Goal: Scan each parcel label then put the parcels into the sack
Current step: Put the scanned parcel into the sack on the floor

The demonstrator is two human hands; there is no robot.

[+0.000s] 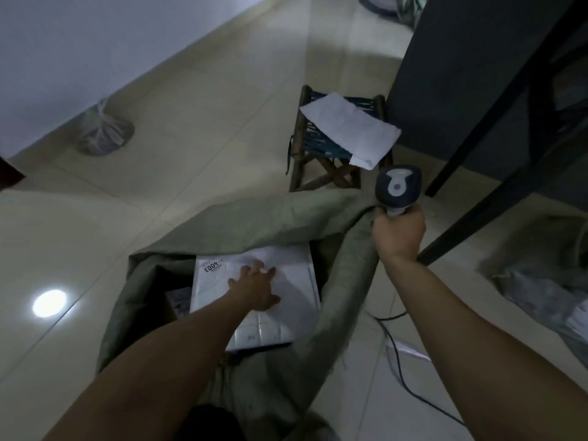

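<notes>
A grey-green sack (254,218) lies open on the tiled floor in front of me. Inside its mouth lies a white padded parcel (296,300) with a small label (211,265) at its far left corner. My left hand (254,289) rests flat on top of that parcel with fingers spread. My right hand (397,233) grips the handle of a dark handheld scanner (398,187) and also holds up the sack's right rim. Another white parcel (351,128) lies on a small folding stool (321,148) beyond the sack.
A dark table frame and legs (477,186) stand at the right. The scanner's cable (401,374) trails across the floor at lower right. More bagged parcels (547,300) lie at the far right. A tied plastic bag (105,130) sits by the wall.
</notes>
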